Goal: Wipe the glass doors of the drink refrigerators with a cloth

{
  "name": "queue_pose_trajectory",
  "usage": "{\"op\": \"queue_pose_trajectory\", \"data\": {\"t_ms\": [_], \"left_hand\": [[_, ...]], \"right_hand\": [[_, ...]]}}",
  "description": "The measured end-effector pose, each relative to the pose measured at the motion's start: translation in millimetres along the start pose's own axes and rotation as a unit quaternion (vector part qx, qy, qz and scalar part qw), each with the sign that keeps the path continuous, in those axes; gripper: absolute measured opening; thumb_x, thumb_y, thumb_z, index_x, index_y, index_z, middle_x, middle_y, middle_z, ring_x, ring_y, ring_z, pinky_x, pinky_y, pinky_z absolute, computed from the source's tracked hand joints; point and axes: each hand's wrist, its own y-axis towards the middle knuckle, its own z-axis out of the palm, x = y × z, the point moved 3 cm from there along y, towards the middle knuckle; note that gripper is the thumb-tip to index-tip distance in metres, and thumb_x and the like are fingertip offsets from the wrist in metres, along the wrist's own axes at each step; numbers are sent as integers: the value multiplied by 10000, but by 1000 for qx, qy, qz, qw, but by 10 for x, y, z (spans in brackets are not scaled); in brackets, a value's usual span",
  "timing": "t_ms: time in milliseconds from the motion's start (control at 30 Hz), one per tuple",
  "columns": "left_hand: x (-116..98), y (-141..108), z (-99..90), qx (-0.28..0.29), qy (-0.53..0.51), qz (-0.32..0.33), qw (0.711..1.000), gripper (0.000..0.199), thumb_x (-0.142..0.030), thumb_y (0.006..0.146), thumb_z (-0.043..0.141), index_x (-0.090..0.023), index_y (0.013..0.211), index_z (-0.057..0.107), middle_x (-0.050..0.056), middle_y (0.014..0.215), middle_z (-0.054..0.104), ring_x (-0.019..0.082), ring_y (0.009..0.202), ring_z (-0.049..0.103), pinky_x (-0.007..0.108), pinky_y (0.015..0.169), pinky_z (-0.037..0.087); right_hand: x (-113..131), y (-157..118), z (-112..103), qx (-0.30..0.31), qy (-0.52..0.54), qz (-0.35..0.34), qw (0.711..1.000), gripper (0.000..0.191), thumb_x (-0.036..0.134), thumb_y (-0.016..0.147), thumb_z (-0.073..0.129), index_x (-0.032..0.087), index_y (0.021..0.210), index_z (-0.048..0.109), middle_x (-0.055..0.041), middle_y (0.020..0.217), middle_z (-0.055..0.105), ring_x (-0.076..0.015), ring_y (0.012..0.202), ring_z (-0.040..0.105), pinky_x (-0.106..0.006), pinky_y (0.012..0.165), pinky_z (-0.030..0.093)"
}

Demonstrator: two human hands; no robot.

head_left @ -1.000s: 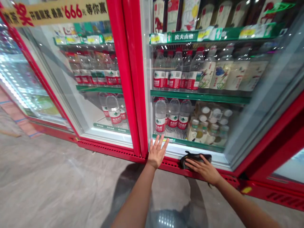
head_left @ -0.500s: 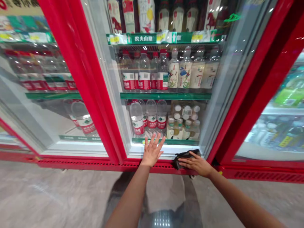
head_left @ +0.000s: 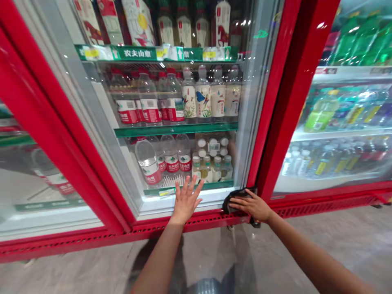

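Note:
A glass door (head_left: 101, 134) in a red frame fronts the cooler before me. My right hand (head_left: 252, 206) lies spread on a black cloth (head_left: 227, 204), which it presses against the lower right corner of the red frame. Fingers apart and holding nothing, my left hand (head_left: 184, 203) is at the door's bottom edge, in front of the glass. Whether its palm touches the glass I cannot tell. Behind the glass, large water bottles (head_left: 149, 165) and small white-capped bottles (head_left: 206, 166) stand on the bottom shelf.
To the right is another cooler with green bottles (head_left: 352, 36) and clear bottles. Red door frames (head_left: 58, 106) slant down on the left. Below the coolers lies a grey, shiny floor (head_left: 76, 273). Middle and upper shelves hold more bottles.
The view has turned to the right, showing more of the right cooler. My right hand and the cloth have moved right along the frame, to its corner. My left hand remains spread.

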Motion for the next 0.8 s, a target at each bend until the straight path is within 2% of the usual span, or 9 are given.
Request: {"op": "queue_pose_trajectory", "data": {"t_ms": [67,133,233,300,400,500,567,700,800], "left_hand": [[3,7,6,-6,-7,2,1000,958,-458,827,752,-362,1596,189,81,1661,268,313,1563,79,650,1242,4],[19,12,11,-9,-15,2,1000,966,-443,827,755,-380,1592,168,67,1667,251,316,1563,85,649,1244,24],[36,21,14,-19,-14,7,1000,976,-464,830,749,-379,1591,144,64,1668,234,305,1564,69,636,1244,-12],[34,30,11,-35,-6,15,999,989,-500,822,748,-365,1592,141,68,1665,235,283,1566,28,612,1242,-65],[20,45,7,-45,0,17,999,1009,-519,808,755,-352,1592,142,68,1660,238,259,1565,-21,589,1241,-96],[10,38,-1,-32,-2,16,999,1013,-502,804,765,-352,1591,144,68,1660,232,263,1565,-15,591,1245,-81],[32,1,-18,-18,2,18,1000,1015,-476,804,773,-355,1591,143,69,1663,223,266,1564,1,588,1248,-75],[223,-176,-78,13,14,14,1000,1007,-407,810,781,-371,1587,140,64,1663,221,269,1564,33,589,1250,-65],[484,-368,-141,42,22,-8,999,972,-378,824,766,-382,1582,157,64,1662,225,287,1561,71,614,1248,-36]], "right_hand": [[-231,74,-197,-21,-20,64,998,623,134,936,448,396,1501,442,47,1474,577,-153,1350,499,-470,1267,-33],[-540,280,-455,-81,-43,199,976,626,215,928,525,379,1523,419,-14,1567,472,-257,1447,397,-572,1251,71],[-850,600,-668,-205,-38,363,908,689,298,923,547,273,1578,331,-102,1696,164,-367,1545,160,-627,1190,255],[-833,712,-582,-270,-19,422,865,694,308,940,490,235,1594,270,-114,1708,45,-355,1561,74,-627,1180,291],[-480,672,-178,-305,36,519,798,665,340,963,419,181,1587,255,-157,1695,65,-334,1564,49,-649,1194,249],[80,503,308,-306,146,633,696,707,422,983,371,89,1585,208,-233,1675,68,-356,1562,16,-688,1203,160],[433,457,538,-310,191,671,646,765,475,993,315,32,1588,126,-284,1660,10,-391,1555,-19,-734,1183,101],[881,732,781,-309,260,687,604,727,452,1015,85,31,1595,-35,-325,1642,8,-397,1554,52,-761,1156,121],[1068,1243,886,-280,347,645,621,625,426,1048,141,121,1588,217,-291,1580,294,-375,1469,338,-679,1126,331]]}}
